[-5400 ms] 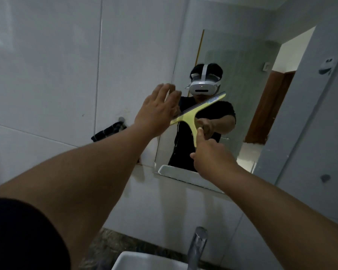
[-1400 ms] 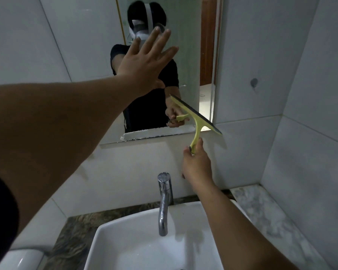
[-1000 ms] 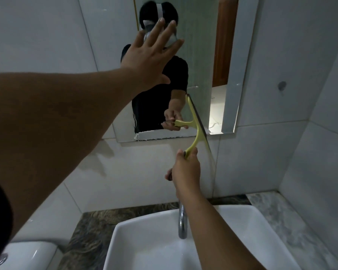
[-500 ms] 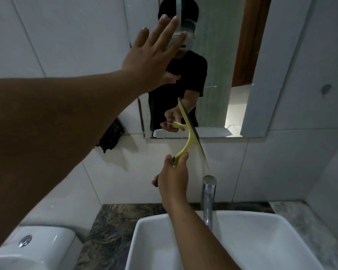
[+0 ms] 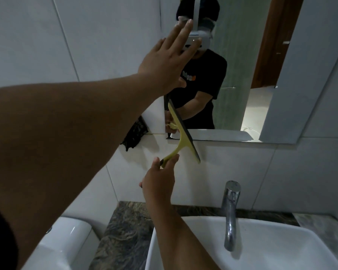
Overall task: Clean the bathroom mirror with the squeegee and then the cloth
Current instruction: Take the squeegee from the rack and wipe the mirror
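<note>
The wall mirror (image 5: 234, 65) hangs above the sink and reflects a person. My right hand (image 5: 159, 182) grips the handle of a yellow-green squeegee (image 5: 181, 133) whose black blade stands nearly upright across the mirror's lower left corner, its lower end over the tile below. My left hand (image 5: 164, 61) is flat with fingers spread, resting at the mirror's left edge above the squeegee. A dark cloth (image 5: 135, 135) hangs on the wall left of the mirror, partly hidden by my left arm.
A white basin (image 5: 281, 248) with a chrome tap (image 5: 230, 213) sits below on a dark marble counter (image 5: 125, 236). A white toilet tank (image 5: 62, 248) is at lower left. White tiles cover the walls.
The squeegee has travelled leftward along the mirror's bottom edge to its lower left corner, blade turning more upright. My left hand has stayed flat near the mirror's left edge. The view has shifted left.
</note>
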